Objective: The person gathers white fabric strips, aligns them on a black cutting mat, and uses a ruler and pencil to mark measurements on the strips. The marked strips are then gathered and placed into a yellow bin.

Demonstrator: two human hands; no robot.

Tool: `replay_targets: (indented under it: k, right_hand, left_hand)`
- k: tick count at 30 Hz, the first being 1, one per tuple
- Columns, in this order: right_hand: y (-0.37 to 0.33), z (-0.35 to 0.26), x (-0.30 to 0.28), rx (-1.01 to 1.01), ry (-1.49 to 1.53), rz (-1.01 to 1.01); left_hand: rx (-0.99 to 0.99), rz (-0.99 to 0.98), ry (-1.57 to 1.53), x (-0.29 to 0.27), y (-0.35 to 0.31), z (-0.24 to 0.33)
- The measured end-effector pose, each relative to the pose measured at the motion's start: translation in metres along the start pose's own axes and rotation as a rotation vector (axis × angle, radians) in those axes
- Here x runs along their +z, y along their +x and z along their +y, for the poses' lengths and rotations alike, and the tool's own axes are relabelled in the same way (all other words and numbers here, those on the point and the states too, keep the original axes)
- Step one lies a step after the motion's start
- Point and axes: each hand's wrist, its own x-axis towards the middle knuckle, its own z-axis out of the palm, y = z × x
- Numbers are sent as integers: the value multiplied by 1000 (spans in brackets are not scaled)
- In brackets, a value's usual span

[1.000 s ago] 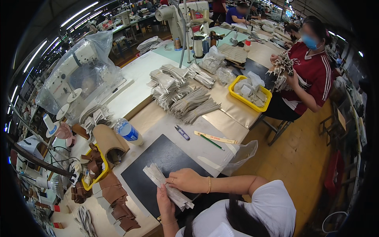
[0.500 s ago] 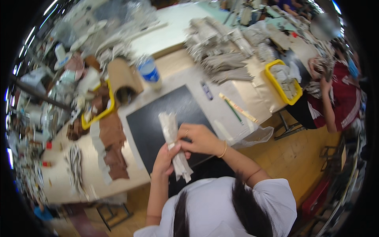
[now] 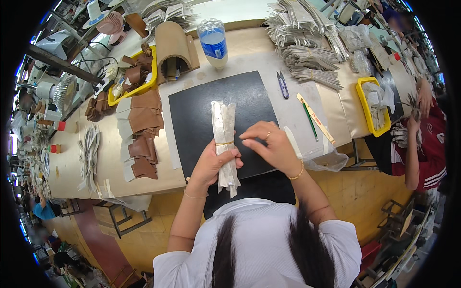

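Note:
A bundle of whitish, flat strips (image 3: 223, 120) stands nearly upright in my left hand (image 3: 211, 163), above the front part of a black mat (image 3: 192, 115). My left fingers wrap round its lower half, with the thumb across the front. Just above that thumb, a thin yellowish rubber band (image 3: 224, 143) circles the bundle. My right hand (image 3: 273, 146) hovers to the right of the bundle, apart from it. Its fingers are loosely bent, and nothing shows in them.
Thread snips (image 3: 283, 85), a green pencil (image 3: 310, 122) and a cream-coloured stick (image 3: 316, 118) lie right of the mat. Stacked grey strips (image 3: 309, 57) are at the far right, brown leather pieces (image 3: 146, 115) at the left. A bottle (image 3: 212, 43) stands behind; a co-worker (image 3: 432, 149) sits at right.
My right hand has come off the bundle and moved right. The left hand still grips the bundle, now more upright with its band showing. The view has shifted.

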Motion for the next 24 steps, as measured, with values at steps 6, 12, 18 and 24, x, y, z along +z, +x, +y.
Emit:
replay_targets:
  k: [6, 12, 18, 24]
  right_hand:
    - [2, 0, 19, -7, -49, -21]
    - [-1, 8, 30, -128, -223, -65]
    - [-14, 1, 20, 315, 552, -198]
    - [-1, -7, -31, 310, 134, -381]
  left_hand:
    - [57, -4, 102, 15, 1, -3]
    - [38, 15, 158, 9, 4, -8]
    - [0, 33, 108, 3, 11, 0]
    - [-45, -83, 418, -16, -5, 18]
